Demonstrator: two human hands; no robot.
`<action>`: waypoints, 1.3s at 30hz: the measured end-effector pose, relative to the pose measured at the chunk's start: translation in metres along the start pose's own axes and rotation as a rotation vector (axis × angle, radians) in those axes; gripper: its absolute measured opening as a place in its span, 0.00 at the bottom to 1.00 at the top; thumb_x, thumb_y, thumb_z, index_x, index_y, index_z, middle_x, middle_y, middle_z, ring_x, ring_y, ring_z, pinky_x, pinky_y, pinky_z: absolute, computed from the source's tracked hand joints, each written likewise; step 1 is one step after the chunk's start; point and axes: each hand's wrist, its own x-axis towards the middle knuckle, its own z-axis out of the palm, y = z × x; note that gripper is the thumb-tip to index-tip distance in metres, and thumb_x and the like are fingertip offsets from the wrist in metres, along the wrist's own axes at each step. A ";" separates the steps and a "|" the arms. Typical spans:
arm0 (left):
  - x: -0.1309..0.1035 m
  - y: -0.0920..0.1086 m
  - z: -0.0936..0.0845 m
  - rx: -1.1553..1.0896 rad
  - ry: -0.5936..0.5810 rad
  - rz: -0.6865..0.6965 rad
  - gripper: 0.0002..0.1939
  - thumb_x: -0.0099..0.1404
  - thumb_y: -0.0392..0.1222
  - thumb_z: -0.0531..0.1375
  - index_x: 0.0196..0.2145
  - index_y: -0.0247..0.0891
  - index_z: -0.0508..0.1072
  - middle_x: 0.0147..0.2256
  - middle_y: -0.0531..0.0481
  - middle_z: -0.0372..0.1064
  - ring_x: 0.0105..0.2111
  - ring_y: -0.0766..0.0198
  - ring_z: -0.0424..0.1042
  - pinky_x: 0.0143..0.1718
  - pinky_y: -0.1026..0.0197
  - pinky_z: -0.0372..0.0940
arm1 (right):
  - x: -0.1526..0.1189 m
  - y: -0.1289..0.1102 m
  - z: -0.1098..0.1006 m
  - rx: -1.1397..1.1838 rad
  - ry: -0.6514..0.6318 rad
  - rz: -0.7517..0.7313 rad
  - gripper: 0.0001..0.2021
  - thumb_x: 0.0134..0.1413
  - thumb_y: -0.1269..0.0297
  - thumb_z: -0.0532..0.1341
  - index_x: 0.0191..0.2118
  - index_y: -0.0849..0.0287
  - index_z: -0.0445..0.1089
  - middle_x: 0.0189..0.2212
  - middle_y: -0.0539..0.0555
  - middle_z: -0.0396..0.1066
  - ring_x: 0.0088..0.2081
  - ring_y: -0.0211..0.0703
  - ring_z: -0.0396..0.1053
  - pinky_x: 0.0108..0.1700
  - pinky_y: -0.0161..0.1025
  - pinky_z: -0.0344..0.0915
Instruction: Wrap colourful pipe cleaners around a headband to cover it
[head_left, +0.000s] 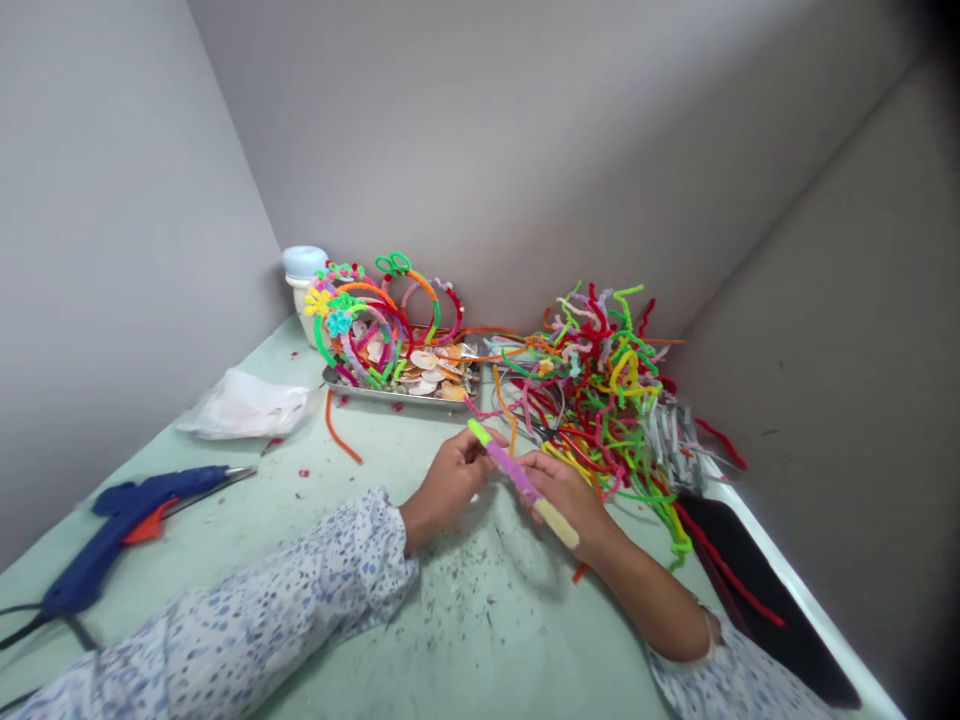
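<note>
Both my hands hold a fuzzy headband (517, 475) above the middle of the table, seen nearly edge-on. It is wrapped in pipe cleaner, lime green at the far end, purple along the middle and pale cream at the near end. My left hand (454, 480) pinches it by the green and purple part; its fingertips are partly hidden. My right hand (570, 495) grips the purple stretch from the right, with some fingers behind the band. An orange pipe cleaner (505, 405) stands out just beyond the band.
Finished pipe-cleaner headbands (375, 320) stand in a metal tray (397, 396). A tangled heap of pipe cleaners (600, 390) lies at right, beside a black flat object (772, 600). A blue glue gun (127, 520), a plastic bag (244, 405) and a lidded jar (304, 290) are left.
</note>
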 end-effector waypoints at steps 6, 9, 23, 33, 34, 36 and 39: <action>0.000 0.003 0.000 0.038 -0.081 -0.051 0.09 0.52 0.36 0.57 0.32 0.32 0.71 0.24 0.52 0.65 0.23 0.70 0.59 0.25 0.67 0.55 | 0.001 0.003 -0.010 0.042 -0.108 0.007 0.08 0.45 0.59 0.59 0.28 0.59 0.65 0.16 0.44 0.59 0.15 0.30 0.53 0.16 0.29 0.48; 0.000 0.002 -0.001 0.075 -0.119 -0.013 0.09 0.53 0.37 0.57 0.32 0.31 0.72 0.25 0.50 0.67 0.24 0.69 0.61 0.28 0.65 0.56 | 0.002 0.004 -0.012 0.070 -0.130 0.023 0.09 0.45 0.59 0.60 0.29 0.59 0.66 0.15 0.44 0.58 0.15 0.30 0.52 0.16 0.29 0.48; -0.001 0.009 -0.004 0.413 -0.110 0.244 0.09 0.60 0.37 0.53 0.33 0.34 0.72 0.32 0.48 0.69 0.33 0.63 0.67 0.38 0.62 0.61 | -0.005 -0.013 -0.002 -0.023 -0.027 0.011 0.07 0.43 0.61 0.60 0.25 0.59 0.63 0.13 0.44 0.59 0.14 0.30 0.53 0.17 0.30 0.49; -0.001 0.009 -0.002 0.505 -0.094 0.299 0.09 0.62 0.38 0.51 0.31 0.35 0.70 0.32 0.49 0.69 0.33 0.64 0.67 0.37 0.63 0.61 | 0.000 -0.007 -0.001 0.028 -0.025 -0.007 0.07 0.43 0.63 0.61 0.26 0.59 0.63 0.12 0.42 0.58 0.14 0.29 0.52 0.17 0.29 0.48; -0.001 0.008 -0.002 0.512 -0.091 0.303 0.09 0.62 0.38 0.51 0.31 0.35 0.70 0.32 0.49 0.69 0.33 0.64 0.67 0.37 0.63 0.61 | 0.000 -0.006 -0.001 0.034 -0.028 -0.012 0.07 0.44 0.63 0.61 0.26 0.59 0.63 0.12 0.42 0.59 0.14 0.29 0.52 0.17 0.29 0.48; 0.000 0.008 -0.002 0.537 -0.078 0.311 0.09 0.62 0.37 0.51 0.31 0.35 0.70 0.32 0.49 0.69 0.34 0.64 0.67 0.37 0.63 0.61 | 0.001 -0.005 -0.001 0.034 -0.030 -0.022 0.07 0.44 0.63 0.61 0.27 0.59 0.64 0.12 0.42 0.59 0.14 0.29 0.53 0.17 0.29 0.49; 0.001 0.005 -0.003 0.579 -0.062 0.315 0.09 0.62 0.36 0.51 0.31 0.36 0.70 0.33 0.48 0.69 0.34 0.63 0.67 0.38 0.62 0.60 | 0.002 -0.001 -0.001 0.005 -0.020 -0.032 0.07 0.45 0.62 0.60 0.27 0.59 0.64 0.13 0.42 0.59 0.14 0.29 0.53 0.17 0.29 0.49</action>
